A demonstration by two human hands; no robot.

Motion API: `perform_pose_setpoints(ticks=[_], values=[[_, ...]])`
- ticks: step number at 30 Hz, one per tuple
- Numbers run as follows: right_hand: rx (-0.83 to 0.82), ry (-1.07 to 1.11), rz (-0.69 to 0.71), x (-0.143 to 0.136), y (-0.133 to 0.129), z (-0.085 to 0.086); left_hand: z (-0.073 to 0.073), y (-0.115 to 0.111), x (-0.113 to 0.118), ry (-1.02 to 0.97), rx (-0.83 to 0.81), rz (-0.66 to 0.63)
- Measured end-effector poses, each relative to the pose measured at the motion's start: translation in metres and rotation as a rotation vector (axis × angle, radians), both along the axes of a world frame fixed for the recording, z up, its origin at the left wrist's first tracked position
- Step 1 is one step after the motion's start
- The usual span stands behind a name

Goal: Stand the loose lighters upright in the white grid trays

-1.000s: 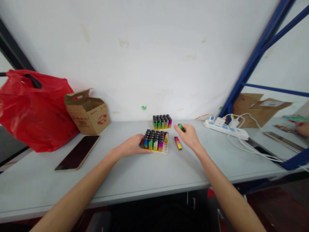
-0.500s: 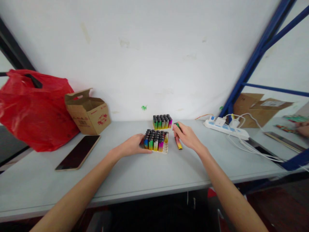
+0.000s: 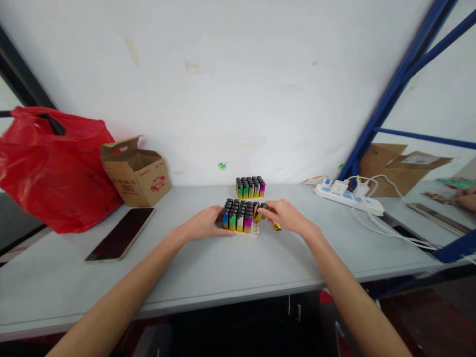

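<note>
Rows of shiny multicoloured lighters (image 3: 238, 218) with black tops stand upright in a pale tray (image 3: 255, 230). My left hand (image 3: 208, 221) is closed around the left side of this block, thumb along the front edge. In my right hand (image 3: 280, 213) is a green-topped lighter (image 3: 261, 210), pinched at the tray's right side; whether it sits in a slot I cannot tell. Under that hand a loose yellow-ended lighter (image 3: 277, 226) lies on the table, mostly covered. Behind stands a second block of lighters (image 3: 250, 188), untouched.
On the left are a red plastic bag (image 3: 59, 168), a cardboard box (image 3: 139, 176) and a phone (image 3: 121, 234). To the right a power strip (image 3: 347, 197) trails white cables beside a blue rack post (image 3: 383, 94). Another person's hand (image 3: 467, 197) shows at the far right.
My right hand has moved left with its lighter, from above the loose lighter to the tray's right side. My left hand stays in place on the block.
</note>
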State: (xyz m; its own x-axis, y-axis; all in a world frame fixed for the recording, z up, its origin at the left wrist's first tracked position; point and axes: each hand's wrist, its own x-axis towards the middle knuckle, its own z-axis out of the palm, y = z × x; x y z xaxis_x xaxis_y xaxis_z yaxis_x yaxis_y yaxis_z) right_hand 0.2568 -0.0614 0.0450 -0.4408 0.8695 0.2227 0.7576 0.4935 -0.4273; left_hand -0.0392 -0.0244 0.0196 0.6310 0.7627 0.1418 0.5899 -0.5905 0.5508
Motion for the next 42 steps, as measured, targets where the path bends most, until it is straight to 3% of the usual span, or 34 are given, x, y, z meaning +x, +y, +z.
perform_pose_setpoints(ticks=[12, 17, 23, 30, 33, 37, 42], values=[[-0.030, -0.014, 0.037, -0.007, -0.004, -0.001, -0.003, 0.002, 0.000, 0.004, 0.024, 0.030], [0.052, -0.152, -0.104, -0.014, -0.004, -0.005, -0.003, 0.002, -0.001, 0.006, 0.027, 0.030], [-0.036, -0.065, -0.059, 0.004, -0.002, -0.002, -0.004, 0.003, -0.001, 0.004, 0.026, 0.023], [-0.119, -0.234, -0.341, 0.023, 0.005, -0.016, -0.003, 0.003, -0.001, -0.006, 0.017, 0.029], [-0.129, -0.254, -0.355, 0.022, 0.008, -0.020, -0.002, 0.002, 0.000, -0.007, 0.012, 0.021], [-0.065, -0.113, -0.352, 0.023, 0.010, -0.015, 0.001, -0.001, 0.000, 0.007, 0.018, 0.016], [-0.075, 0.410, -0.353, 0.026, 0.015, -0.010, 0.001, -0.002, 0.001, 0.008, 0.013, 0.040]])
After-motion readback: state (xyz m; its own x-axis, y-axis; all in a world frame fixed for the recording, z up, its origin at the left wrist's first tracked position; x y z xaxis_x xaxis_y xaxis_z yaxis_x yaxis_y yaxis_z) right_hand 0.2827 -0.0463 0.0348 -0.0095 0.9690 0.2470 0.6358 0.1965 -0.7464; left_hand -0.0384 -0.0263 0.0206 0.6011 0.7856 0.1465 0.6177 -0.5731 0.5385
